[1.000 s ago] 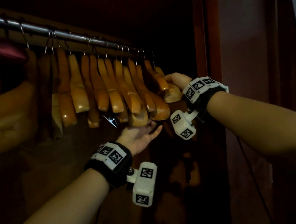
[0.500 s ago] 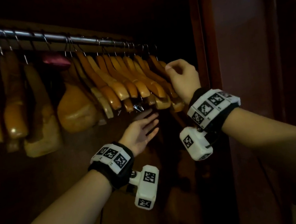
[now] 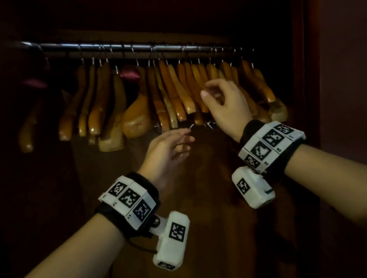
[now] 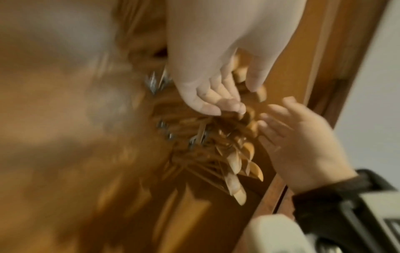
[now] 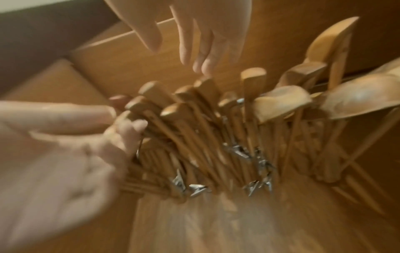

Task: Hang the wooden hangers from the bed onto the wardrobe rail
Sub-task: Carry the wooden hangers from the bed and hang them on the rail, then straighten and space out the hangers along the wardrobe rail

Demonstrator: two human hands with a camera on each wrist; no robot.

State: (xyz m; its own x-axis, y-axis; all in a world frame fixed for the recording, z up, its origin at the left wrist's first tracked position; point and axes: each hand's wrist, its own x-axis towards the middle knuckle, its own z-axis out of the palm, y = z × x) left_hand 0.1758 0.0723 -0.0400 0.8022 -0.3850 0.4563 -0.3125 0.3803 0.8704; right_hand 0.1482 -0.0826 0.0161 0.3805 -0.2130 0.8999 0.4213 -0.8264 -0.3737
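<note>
Several wooden hangers (image 3: 170, 92) hang close together on the metal wardrobe rail (image 3: 139, 47). My right hand (image 3: 214, 95) hovers in front of the middle-right hangers. Its fingers are loosely curled and hold nothing. In the blurred right wrist view my right hand (image 5: 121, 126) has its fingertips beside the hanger ends (image 5: 194, 106). My left hand (image 3: 185, 142) reaches up just under the hangers' lower ends with its fingers straight and empty. The left wrist view shows my left hand (image 4: 216, 102) and my right hand (image 4: 281, 123) beside the hanger ends (image 4: 236, 164).
A pink padded hanger (image 3: 129, 74) hangs among the wooden ones. Metal clips (image 3: 209, 125) dangle under the hangers. The wardrobe's side wall (image 3: 311, 70) stands close on the right, and its wooden back panel (image 3: 212, 206) lies behind my hands. The interior is dark.
My right hand has come off the right-end hangers and moved left and slightly down, now empty. My left hand stays under the hangers. The view has turned towards the rail's middle.
</note>
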